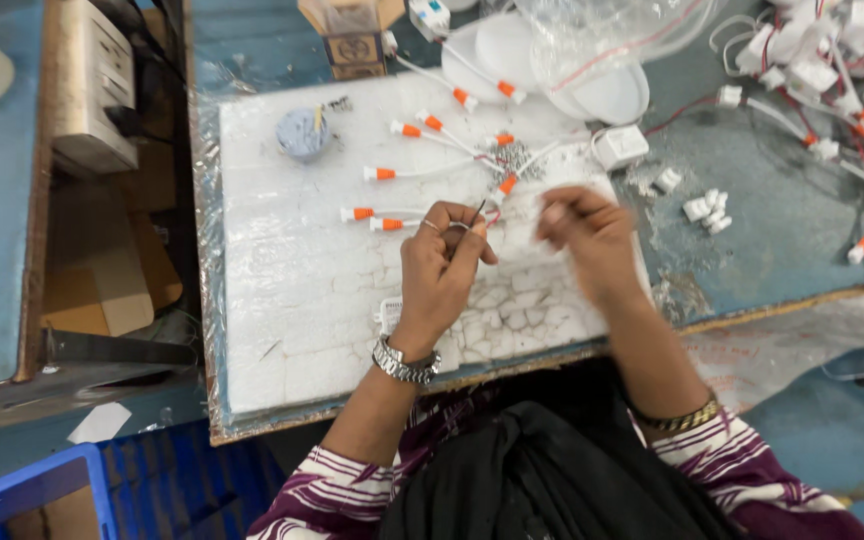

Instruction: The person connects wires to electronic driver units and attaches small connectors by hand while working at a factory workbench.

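Two hands pinching wire over a white foam pad.

Left hand (439,262), fingers curled shut, grips a thin dark wire (479,210) above the pad (292,290); right hand (589,235), blurred, looks closed on its other end. Orange-tipped leads (392,173) lie across the pad's far half.

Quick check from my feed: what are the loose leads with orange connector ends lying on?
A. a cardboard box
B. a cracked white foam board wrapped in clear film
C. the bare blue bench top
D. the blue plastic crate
B: the leads with orange connector ends are fanned out over the cracked white foam board, just above the left hand and right hand.
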